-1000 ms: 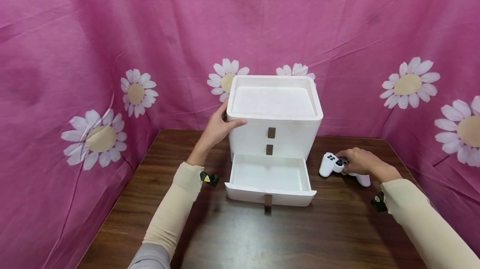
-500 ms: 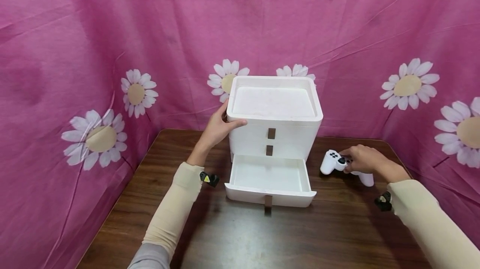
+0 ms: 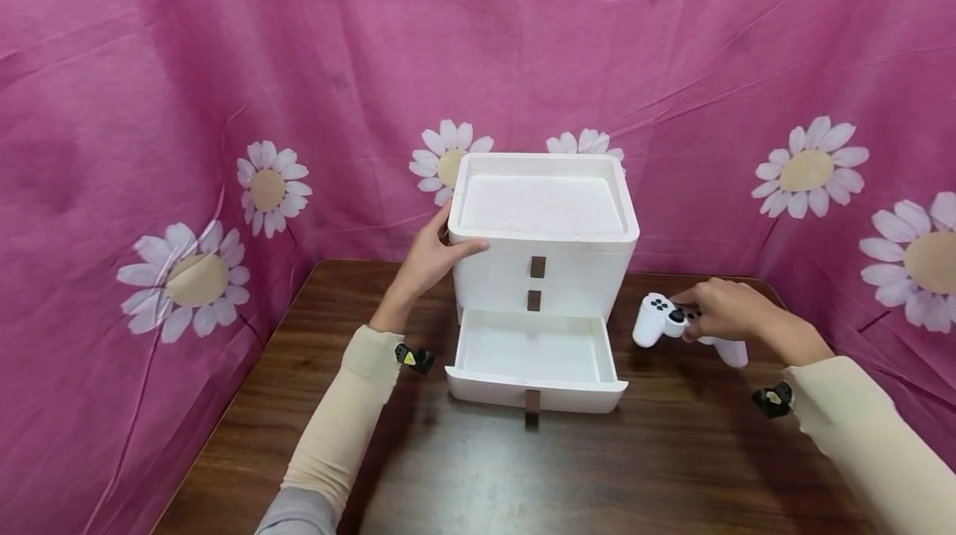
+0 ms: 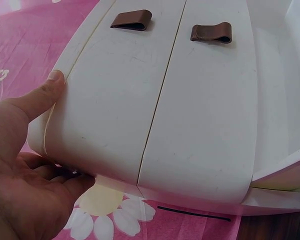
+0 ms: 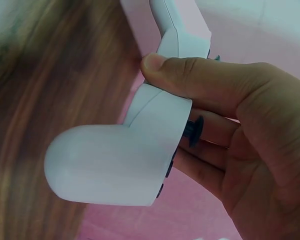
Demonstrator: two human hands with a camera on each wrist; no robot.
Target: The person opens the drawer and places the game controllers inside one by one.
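Note:
A white drawer unit (image 3: 543,274) stands on the table, its bottom drawer (image 3: 534,348) pulled out and bare inside. My left hand (image 3: 427,261) holds the unit's upper left corner. In the left wrist view the thumb (image 4: 42,97) lies along the front edge while the other fingers bend around the side. To the right of the unit, my right hand (image 3: 728,309) grips a white game controller (image 3: 653,321) by its middle. The right wrist view shows the thumb on one face of the controller (image 5: 105,160); the fingertips are partly hidden behind it. The controller looks lifted off the tabletop.
The brown wooden table (image 3: 478,477) carries the unit and extends in front of the drawer. A pink curtain with white daisies (image 3: 373,62) hangs behind and on both sides. Brown pull tabs (image 3: 537,267) mark the two closed upper drawers. The unit's top is a shallow tray (image 3: 545,207).
My right hand has taken hold of the controller, raised it slightly and tilted it. The left hand and the drawer unit have stayed in place; the head view has shifted a little.

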